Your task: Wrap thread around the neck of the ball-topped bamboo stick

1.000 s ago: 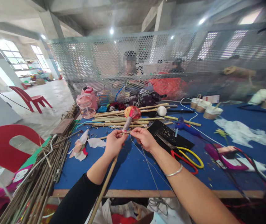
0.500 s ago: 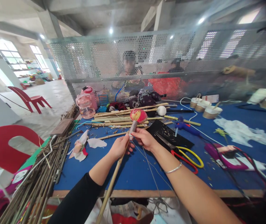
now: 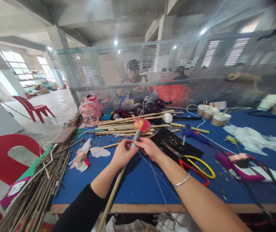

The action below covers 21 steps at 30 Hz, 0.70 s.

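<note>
A wooden stick (image 3: 111,196) slants up from the table's front edge. Its top carries a rounded red and yellow head (image 3: 142,125), with a grey wrapped neck (image 3: 137,135) just below. My left hand (image 3: 123,153) is closed around the stick under that neck, fingers curled. From the other side, my right hand (image 3: 149,148) pinches the lower end of the wrapping, thumb and fingers together. Thin grey thread (image 3: 156,174) runs down from beneath my right hand over the table edge. Exactly how the fingertips hold the thread is hidden.
Scissors (image 3: 183,160) lie on black cloth right of my hands, near a blue glue gun (image 3: 194,135). Bamboo sticks (image 3: 118,127) and a white ball (image 3: 167,118) lie behind. Petal-like scraps (image 3: 82,158) are at left. Beyond a perforated screen (image 3: 84,71) sit people.
My left hand has turned, its fingers now curled up beside the neck rather than spread beneath the stick. The right hand stays at the wrapping. The camera view has shifted slightly.
</note>
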{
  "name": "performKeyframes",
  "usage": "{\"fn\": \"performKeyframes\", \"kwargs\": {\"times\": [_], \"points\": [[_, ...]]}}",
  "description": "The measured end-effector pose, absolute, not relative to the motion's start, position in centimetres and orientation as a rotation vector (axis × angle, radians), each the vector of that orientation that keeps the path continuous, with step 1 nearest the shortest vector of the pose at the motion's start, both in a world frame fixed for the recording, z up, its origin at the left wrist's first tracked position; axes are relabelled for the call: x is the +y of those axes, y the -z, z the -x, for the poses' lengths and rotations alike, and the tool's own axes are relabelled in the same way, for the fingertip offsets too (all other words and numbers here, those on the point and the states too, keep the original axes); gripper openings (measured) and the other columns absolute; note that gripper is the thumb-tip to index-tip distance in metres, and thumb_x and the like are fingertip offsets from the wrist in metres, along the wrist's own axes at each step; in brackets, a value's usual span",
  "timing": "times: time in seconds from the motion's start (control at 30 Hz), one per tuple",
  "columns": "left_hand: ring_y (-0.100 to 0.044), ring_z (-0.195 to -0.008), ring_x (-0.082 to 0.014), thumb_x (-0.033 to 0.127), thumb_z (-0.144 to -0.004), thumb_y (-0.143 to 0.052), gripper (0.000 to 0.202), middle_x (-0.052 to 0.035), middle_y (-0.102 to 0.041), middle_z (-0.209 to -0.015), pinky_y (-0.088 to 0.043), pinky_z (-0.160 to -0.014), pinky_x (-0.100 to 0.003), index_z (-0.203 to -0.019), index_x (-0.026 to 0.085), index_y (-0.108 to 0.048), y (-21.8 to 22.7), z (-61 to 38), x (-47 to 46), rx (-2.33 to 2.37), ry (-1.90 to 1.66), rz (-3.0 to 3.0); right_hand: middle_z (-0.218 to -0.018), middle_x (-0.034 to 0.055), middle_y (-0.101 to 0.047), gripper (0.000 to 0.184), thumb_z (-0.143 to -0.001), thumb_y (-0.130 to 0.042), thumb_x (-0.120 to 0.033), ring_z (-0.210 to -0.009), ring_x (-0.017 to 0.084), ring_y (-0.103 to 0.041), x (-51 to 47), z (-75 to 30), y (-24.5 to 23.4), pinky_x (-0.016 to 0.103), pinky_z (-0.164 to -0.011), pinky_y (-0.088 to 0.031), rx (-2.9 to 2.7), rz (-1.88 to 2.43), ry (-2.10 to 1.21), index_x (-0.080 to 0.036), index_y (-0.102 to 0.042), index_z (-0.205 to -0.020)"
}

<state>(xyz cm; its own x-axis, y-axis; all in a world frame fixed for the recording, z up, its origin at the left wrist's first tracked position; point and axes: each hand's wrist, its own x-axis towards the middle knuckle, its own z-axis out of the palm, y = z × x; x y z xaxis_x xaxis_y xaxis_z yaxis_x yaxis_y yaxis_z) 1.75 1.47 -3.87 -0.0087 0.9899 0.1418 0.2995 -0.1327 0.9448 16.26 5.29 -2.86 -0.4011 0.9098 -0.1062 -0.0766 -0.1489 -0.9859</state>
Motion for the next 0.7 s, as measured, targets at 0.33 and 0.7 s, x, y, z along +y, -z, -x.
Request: {"fn": "performKeyframes", "kwargs": {"times": [0.33,0.7], "points": [[-0.049,-0.039,-0.0092,0.052,-0.072,-0.061,0.037,0.0028,-0.055,-0.048,-0.034,-0.040,-0.020,-0.063,0.017,-0.052,2.7,-1.8,1.0,1.471,-1.144,-1.446,-0.042,-0.0109,-0.029,0.028,-0.068,-0.070,-0.038,-0.036,0.004,-0.016,5.5,-16.6,2.8,0.022,-0.037,-0.009,-1.403,0.824,-1.659,-0.015,-0.062,-0.081],[-0.046,-0.035,-0.0058,0.059,-0.068,-0.064,0.046,0.0029,-0.056,-0.051,-0.035,-0.034,-0.017,-0.075,0.015,-0.054,2.7,-2.1,0.6,1.012,-1.073,-1.194,-0.044,-0.0120,-0.027,0.033,-0.064,-0.076,-0.038,-0.037,0.002,-0.012,5.9,-17.9,2.5,0.018,-0.035,-0.005,-1.356,0.629,-1.861,-0.016,-0.054,-0.077]]}}
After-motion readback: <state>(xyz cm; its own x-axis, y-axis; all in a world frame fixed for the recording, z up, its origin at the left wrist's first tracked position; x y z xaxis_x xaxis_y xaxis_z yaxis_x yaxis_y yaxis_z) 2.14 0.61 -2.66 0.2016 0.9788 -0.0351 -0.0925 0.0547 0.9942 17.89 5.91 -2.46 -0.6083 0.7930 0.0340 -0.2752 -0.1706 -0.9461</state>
